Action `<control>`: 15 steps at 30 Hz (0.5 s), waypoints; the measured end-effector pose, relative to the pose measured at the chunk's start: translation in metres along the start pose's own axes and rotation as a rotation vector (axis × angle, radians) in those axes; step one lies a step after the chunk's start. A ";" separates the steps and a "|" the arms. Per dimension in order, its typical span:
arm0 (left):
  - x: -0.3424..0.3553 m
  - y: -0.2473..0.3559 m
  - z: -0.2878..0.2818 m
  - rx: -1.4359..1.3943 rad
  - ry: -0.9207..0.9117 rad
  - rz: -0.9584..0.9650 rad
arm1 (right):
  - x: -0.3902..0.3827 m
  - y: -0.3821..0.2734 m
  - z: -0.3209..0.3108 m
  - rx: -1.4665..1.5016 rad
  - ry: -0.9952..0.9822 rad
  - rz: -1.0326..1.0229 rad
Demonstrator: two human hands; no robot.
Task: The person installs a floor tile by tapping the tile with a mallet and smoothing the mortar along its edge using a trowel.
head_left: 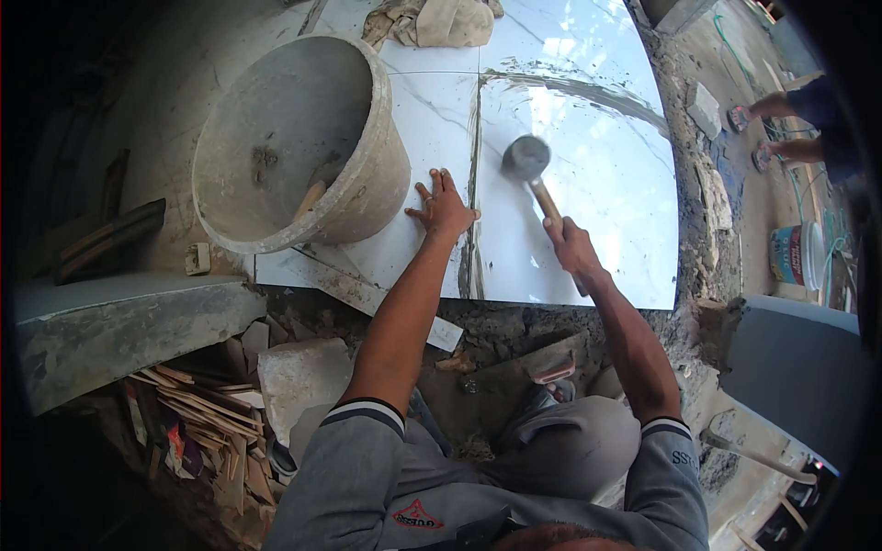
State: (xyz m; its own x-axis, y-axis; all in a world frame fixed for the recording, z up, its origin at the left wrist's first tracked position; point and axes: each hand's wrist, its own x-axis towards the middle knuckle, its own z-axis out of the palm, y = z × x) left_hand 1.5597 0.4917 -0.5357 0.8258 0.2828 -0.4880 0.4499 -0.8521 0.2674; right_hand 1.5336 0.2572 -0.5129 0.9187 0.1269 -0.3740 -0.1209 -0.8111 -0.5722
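Observation:
My right hand [575, 248] grips the wooden handle of a rubber mallet [527, 159]. The mallet's dark round head is over a white marbled floor tile [606, 220]; whether it touches the surface I cannot tell. Flat on the neighbouring tile [418, 110], just left of the joint, rests my left hand [445, 209] with its fingers spread. Grey mortar smears the joint [475, 184] between the tiles. Left of that hand stands a large grey mortar tub [303, 138], tilted toward me, with a wooden-handled tool [310, 198] partly hidden inside.
A crumpled cloth [441, 22] lies on the tiles at the far side. A narrow tile strip [367, 298] crosses the near edge. Broken wood pieces [207, 413] are heaped at lower left. To the right are a paint bucket [797, 255] and another person's legs [781, 129].

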 end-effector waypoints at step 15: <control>0.000 0.003 -0.005 0.030 0.009 -0.002 | -0.003 -0.010 -0.003 0.216 0.173 -0.045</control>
State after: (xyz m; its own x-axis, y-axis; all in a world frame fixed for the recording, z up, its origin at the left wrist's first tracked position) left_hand 1.5628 0.4908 -0.5305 0.8282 0.2883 -0.4806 0.4411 -0.8643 0.2418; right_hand 1.5335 0.2637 -0.5042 0.9733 0.0457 -0.2251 -0.1387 -0.6642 -0.7345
